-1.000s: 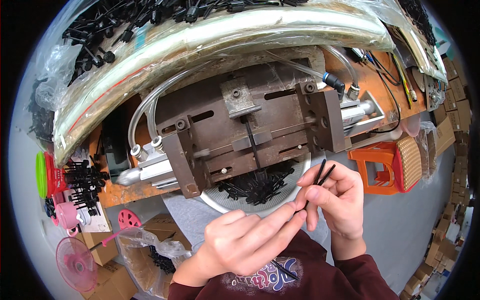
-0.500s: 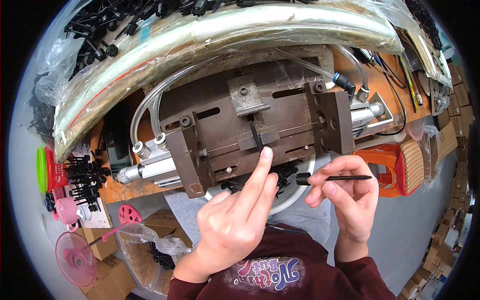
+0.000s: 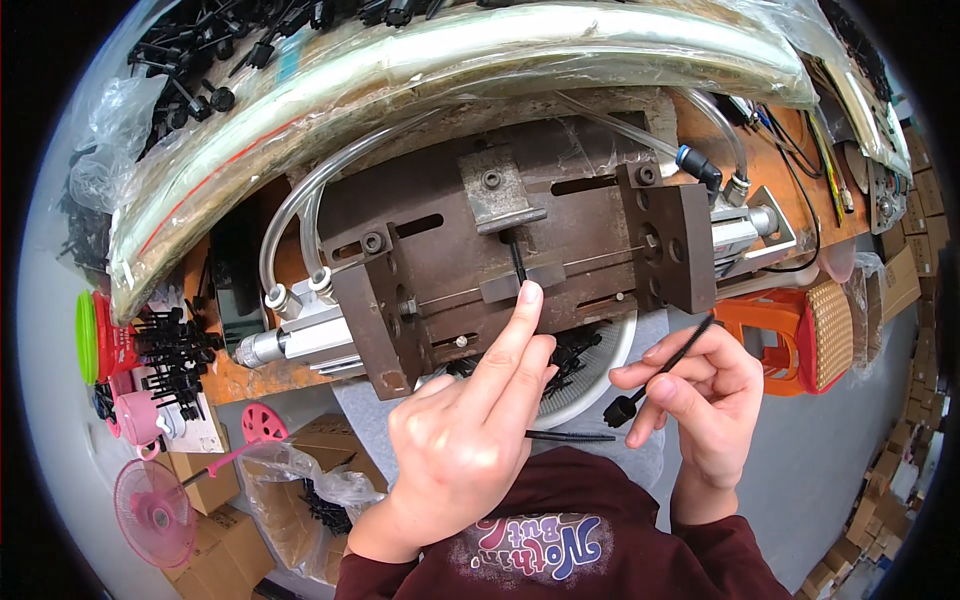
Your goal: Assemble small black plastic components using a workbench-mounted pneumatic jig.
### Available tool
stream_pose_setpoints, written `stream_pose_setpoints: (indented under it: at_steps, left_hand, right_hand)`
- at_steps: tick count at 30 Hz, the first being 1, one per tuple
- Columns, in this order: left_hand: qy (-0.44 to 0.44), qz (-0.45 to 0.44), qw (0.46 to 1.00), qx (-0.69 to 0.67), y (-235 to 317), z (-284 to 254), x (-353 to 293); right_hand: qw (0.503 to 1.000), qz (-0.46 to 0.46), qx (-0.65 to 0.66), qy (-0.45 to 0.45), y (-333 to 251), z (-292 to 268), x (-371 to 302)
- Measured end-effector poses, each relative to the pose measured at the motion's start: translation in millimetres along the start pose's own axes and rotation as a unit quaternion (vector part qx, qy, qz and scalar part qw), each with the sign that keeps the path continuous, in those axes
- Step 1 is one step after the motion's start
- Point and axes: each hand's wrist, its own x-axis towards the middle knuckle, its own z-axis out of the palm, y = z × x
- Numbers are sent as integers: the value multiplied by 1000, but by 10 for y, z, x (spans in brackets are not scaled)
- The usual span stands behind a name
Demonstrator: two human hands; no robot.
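My left hand [image 3: 460, 440] points its index finger forward, the tip at a thin black rod [image 3: 517, 258] that lies in a small metal block [image 3: 522, 283] on the brown fixture [image 3: 440, 255]. Another black rod [image 3: 575, 436] sticks out from beneath this hand, seemingly held by the curled fingers; the grip itself is hidden. Right of the fixture my right hand [image 3: 705, 390] is closed with thumb and fingers on a black rod with a thicker ridged head [image 3: 622, 410]. Its head points down toward me and its thin end up and right.
Under the fixture's near edge is a white basket [image 3: 600, 375] of black parts. Air cylinders [image 3: 315, 338] with clear hoses flank the fixture. An orange stool [image 3: 775, 335] stands right; a pink fan [image 3: 155, 515] and lined carton [image 3: 280, 500] are left. A plastic-wrapped bar [image 3: 450, 70] crosses behind.
The rod in my right hand has turned from nearly level to slanted, its head now lower. The rod under my left hand has shifted up. My left index finger stays at the fixture.
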Motion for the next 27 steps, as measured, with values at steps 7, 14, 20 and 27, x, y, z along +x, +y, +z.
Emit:
stream_pose_setpoints:
  at_steps: [7,14,20,27]
  left_hand:
    - [1,2,1000,-4,-10,-3,8]
    - [-23,102,986,-127,84,-126,-166]
    - [16,75,993,-88,67,-82,-225]
    - [13,30,998,57,25,-1,-91]
  right_hand:
    - [1000,17,-21,-15,72,-40,12]
    - [999,39,23,-26,114,65,25]
    - [999,-4,-14,-36,151,93,34]
    - [993,-60,-103,-9,168,44,-13]
